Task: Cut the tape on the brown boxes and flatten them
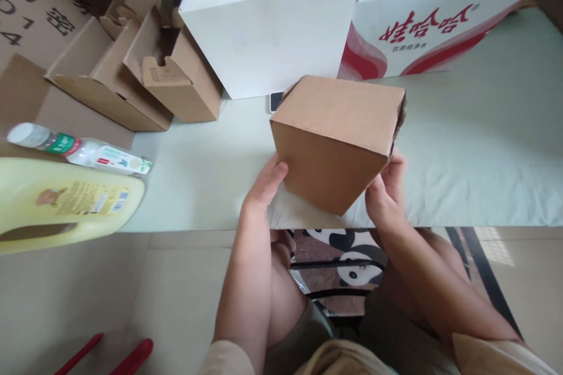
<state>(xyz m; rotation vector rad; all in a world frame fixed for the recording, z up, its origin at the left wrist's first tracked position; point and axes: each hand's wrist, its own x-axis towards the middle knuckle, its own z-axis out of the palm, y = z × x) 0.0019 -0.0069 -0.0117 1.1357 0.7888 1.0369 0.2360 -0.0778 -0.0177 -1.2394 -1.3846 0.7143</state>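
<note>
Now, box: brown cardboard box (336, 137), tilted on the pale table (461, 146).
Left hand (264, 184): pressed against its left side.
Right hand (387, 190): clasping its right edge.

Matt brown cardboard box (334, 140) with a rough torn edge, smooth matt white cartons (268, 41), glossy yellow plastic jug (61, 202) (paper label), clear plastic bottle (79, 149), soft pale cloth table cover (475, 146)

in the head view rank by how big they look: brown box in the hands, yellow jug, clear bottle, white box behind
1. white box
2. brown box, held between left hand and right hand; 1 and 2 are unsure, it sits nearer the camera
3. yellow jug, cut off by the frame edge
4. clear bottle
</note>
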